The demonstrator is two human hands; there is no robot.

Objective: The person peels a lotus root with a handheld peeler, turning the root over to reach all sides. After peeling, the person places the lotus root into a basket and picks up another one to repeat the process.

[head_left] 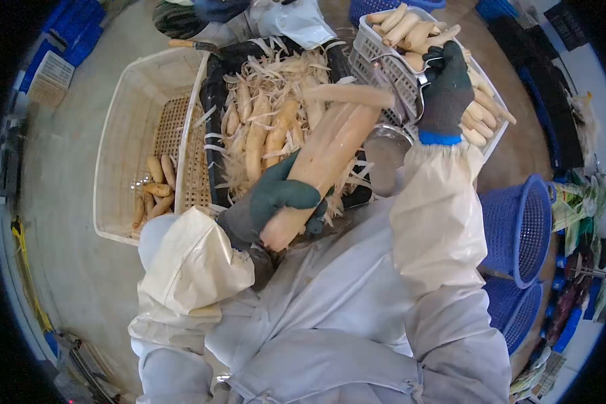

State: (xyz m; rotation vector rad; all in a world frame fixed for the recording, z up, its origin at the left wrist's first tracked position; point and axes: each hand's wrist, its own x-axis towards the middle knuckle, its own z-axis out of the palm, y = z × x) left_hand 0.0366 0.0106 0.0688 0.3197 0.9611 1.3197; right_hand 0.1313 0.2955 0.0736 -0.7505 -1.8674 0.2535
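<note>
My left hand (283, 202), in a dark green glove, is wrapped round the lower end of a thick lotus root (333, 145), which slants up to the right over a black crate. A shorter segment lies crosswise at its upper end. My right hand (448, 91), gloved too, is closed on a metal peeler (421, 84), raised to the right and apart from the root. Below the left hand's root, the black crate (212, 135) holds several lotus roots (257, 138) among many pale peel strips (276, 74).
At left stands a white crate (124, 145) with several small root pieces (158, 188). A white basket (380, 67) of pale roots is at upper right, near a metal bowl (387, 161). A knife (195, 45) rests at the crate's rim. Blue baskets (515, 229) stand right. Another person (249, 20) is opposite.
</note>
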